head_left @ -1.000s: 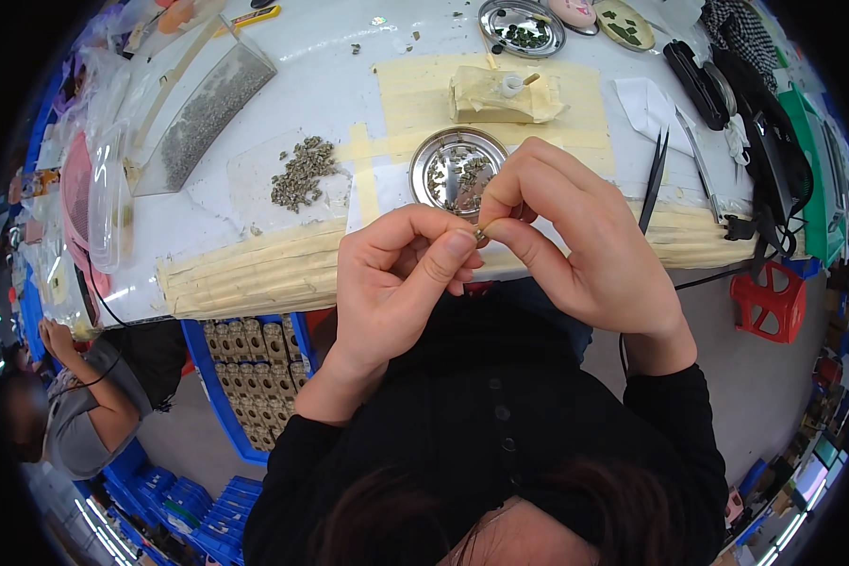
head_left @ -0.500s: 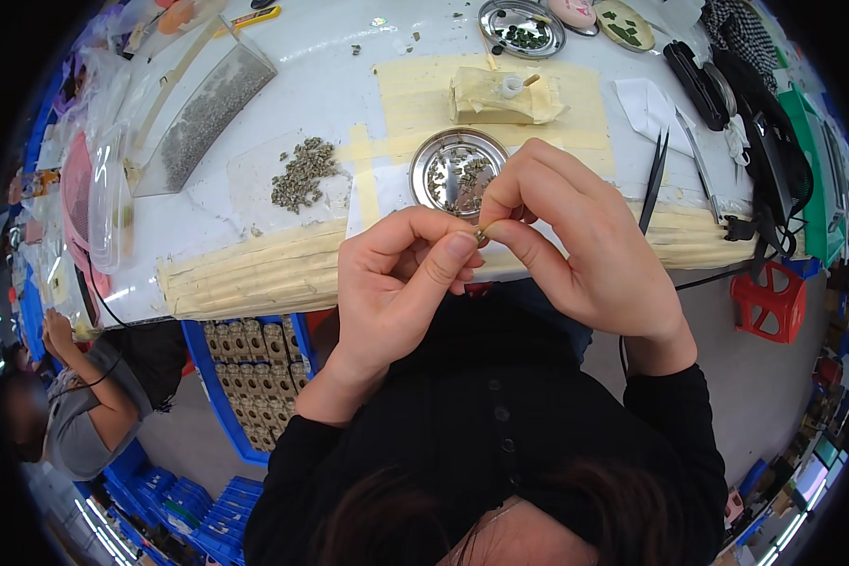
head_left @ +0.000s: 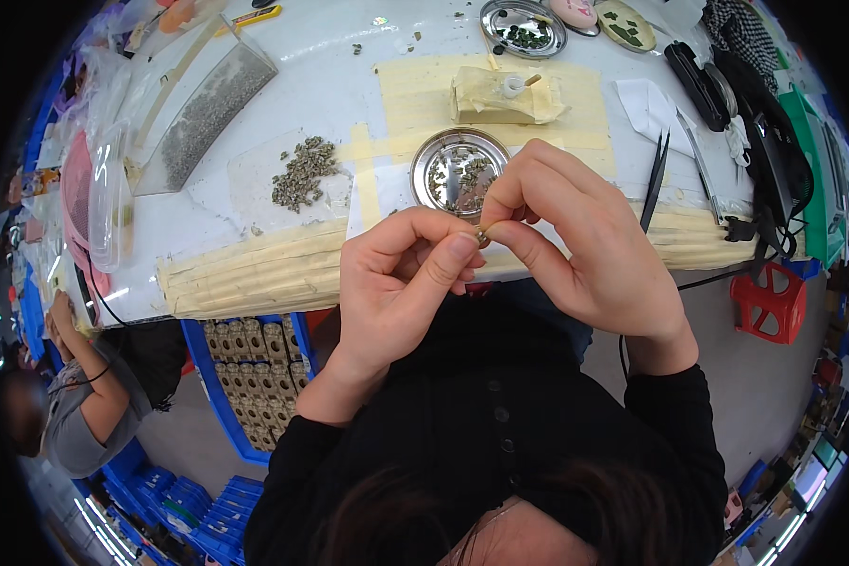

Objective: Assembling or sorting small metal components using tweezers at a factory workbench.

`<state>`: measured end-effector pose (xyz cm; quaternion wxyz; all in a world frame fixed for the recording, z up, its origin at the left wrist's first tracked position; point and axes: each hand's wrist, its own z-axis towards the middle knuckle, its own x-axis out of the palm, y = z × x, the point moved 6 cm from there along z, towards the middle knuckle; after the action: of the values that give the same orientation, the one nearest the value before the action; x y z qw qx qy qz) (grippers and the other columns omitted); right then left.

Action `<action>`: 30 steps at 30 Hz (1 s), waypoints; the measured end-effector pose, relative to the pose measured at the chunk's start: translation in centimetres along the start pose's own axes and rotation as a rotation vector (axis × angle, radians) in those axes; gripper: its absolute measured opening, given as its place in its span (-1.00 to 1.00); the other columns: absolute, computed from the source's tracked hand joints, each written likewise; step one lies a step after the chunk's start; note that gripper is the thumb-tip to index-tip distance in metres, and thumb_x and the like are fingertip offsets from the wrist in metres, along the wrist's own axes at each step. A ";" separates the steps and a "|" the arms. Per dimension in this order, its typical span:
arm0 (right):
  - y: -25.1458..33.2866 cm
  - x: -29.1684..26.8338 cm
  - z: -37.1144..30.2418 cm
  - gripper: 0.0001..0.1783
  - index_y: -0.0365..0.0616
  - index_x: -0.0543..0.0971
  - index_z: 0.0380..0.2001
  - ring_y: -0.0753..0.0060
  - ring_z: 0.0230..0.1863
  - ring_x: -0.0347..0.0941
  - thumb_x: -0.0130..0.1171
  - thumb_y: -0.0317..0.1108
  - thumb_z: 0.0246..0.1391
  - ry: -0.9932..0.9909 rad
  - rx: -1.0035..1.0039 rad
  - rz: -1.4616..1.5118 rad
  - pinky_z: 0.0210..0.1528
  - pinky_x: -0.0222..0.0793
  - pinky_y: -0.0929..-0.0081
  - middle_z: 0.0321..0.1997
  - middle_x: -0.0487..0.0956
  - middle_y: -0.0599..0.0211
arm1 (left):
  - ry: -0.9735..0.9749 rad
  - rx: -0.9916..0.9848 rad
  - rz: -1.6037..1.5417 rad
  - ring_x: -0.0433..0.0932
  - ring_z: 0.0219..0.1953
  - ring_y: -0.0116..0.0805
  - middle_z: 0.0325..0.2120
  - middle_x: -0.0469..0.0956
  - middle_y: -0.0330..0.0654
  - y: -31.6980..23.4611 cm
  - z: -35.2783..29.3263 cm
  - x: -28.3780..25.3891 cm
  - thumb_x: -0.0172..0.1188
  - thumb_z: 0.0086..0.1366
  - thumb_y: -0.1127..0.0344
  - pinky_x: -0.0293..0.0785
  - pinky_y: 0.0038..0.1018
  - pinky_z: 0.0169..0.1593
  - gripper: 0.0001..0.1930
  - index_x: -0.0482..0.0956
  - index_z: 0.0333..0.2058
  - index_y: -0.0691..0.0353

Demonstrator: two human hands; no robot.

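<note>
Both hands meet over the table's near edge, fingertips pinched together on one tiny brass-coloured metal part [head_left: 482,238]. My left hand [head_left: 401,278] grips it between thumb and forefinger, the other fingers curled beneath. From the right, my right hand [head_left: 585,245] pinches the same part with thumb and forefinger. Most of the part is covered by the fingertips. Just beyond them lies a round metal dish [head_left: 423,156] with many small metal pieces scattered in it. To its left, a heap of similar small pieces [head_left: 304,174] rests on a clear sheet.
A clear bin of grey bits [head_left: 208,118] stands at the left. Behind the dish is a taped block [head_left: 486,99] holding a small white cup. Black tweezers [head_left: 655,179] lie at the right. Below the table sits a blue crate [head_left: 226,415] of metal blocks. A co-worker [head_left: 104,396] is at the far left.
My hands stay nearly still, with only a slight shift of the fingertips around the small part. At the far left, the co-worker's arm and hand have moved a little.
</note>
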<state>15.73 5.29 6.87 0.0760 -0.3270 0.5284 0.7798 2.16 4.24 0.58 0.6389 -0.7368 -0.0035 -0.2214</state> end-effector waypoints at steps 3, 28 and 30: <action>0.0 0.0 0.0 -0.90 -0.26 0.40 -0.48 0.32 -0.46 0.31 0.13 -0.56 -0.08 -0.002 0.004 0.006 -0.41 0.27 0.52 -0.47 0.35 0.25 | -0.001 -0.005 0.010 0.45 -0.50 -0.64 -0.52 0.53 -0.23 0.1 0.0 0.0 0.11 0.24 0.41 0.39 -0.73 -0.42 -0.88 0.51 -0.35 0.37; -5.6 -1.7 -2.9 -0.89 -0.19 0.41 -0.48 0.20 -0.38 0.31 0.13 -0.54 -0.13 -0.267 0.111 -0.561 -0.33 0.27 0.35 -0.47 0.34 0.26 | -0.027 0.106 -0.009 0.45 -0.45 -0.59 -0.46 0.54 -0.16 0.4 0.6 0.0 0.07 0.25 0.48 0.41 -0.68 -0.35 -0.88 0.50 -0.29 0.41; -5.7 -1.8 -3.0 -0.89 -0.20 0.42 -0.48 0.20 -0.38 0.31 0.13 -0.54 -0.13 -0.279 0.104 -0.549 -0.33 0.27 0.34 -0.47 0.34 0.25 | -0.032 0.112 -0.016 0.45 -0.45 -0.58 -0.46 0.54 -0.16 0.4 0.6 0.1 0.07 0.25 0.48 0.41 -0.68 -0.35 -0.88 0.50 -0.28 0.41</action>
<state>21.03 5.49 2.86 0.3722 -0.3428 0.4441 0.7394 2.52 4.73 0.21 0.6773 -0.7031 -0.0322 -0.2140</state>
